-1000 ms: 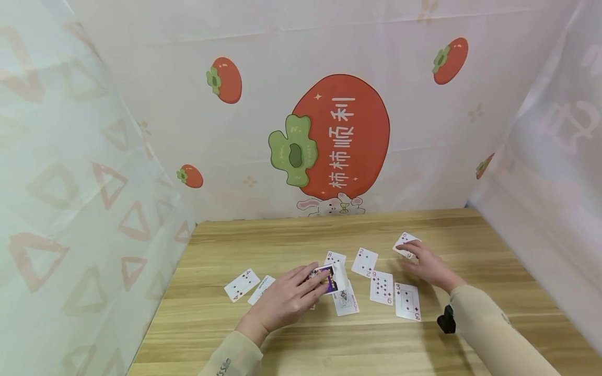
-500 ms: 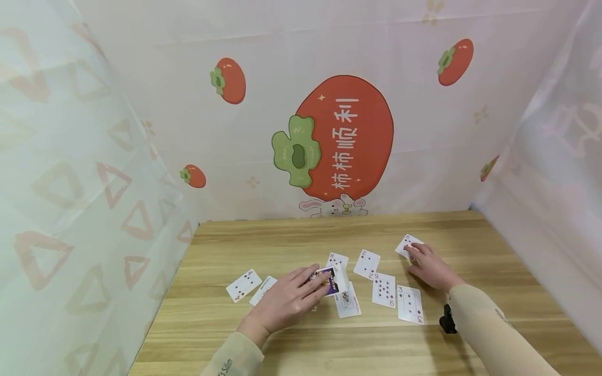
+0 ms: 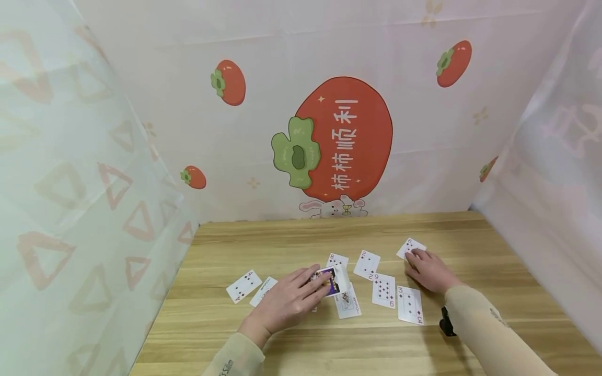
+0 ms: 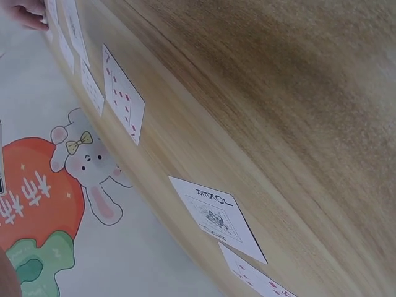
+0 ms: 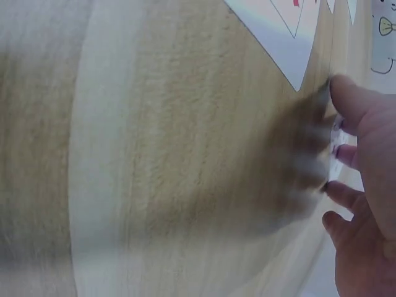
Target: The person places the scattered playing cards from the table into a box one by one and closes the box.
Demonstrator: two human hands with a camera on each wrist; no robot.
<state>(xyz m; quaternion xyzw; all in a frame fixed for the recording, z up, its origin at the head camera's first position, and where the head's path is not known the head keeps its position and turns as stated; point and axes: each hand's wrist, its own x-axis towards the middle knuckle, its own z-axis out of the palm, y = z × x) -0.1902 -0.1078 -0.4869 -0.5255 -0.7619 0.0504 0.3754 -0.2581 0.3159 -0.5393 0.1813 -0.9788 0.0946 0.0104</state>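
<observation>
My left hand point(image 3: 288, 296) grips a purple-printed playing-card box point(image 3: 333, 282), whose white flap end points right. Only a sliver of the box shows at the left wrist view's edge. Below and around it lie an eight of diamonds point(image 3: 336, 259), a joker point(image 3: 347, 305) and a card mostly hidden by the hand. At the right, my right hand point(image 3: 431, 272) touches the near edge of a six of diamonds point(image 3: 411, 246) with its fingertips. In the right wrist view the thumb point(image 5: 348, 99) is by the wood, apart from the fingers.
Other face-up cards lie on the wooden table point(image 3: 226, 334): a two point(image 3: 367, 263), a nine point(image 3: 384, 290), a three point(image 3: 410, 305), a four point(image 3: 243, 286) and a second joker point(image 3: 263, 290). A printed cloth wall point(image 3: 244, 141) stands behind the table, with more at both sides.
My right hand has drawn back from over the six of diamonds to its near edge, so more of the card shows. The left hand and box have stayed almost still.
</observation>
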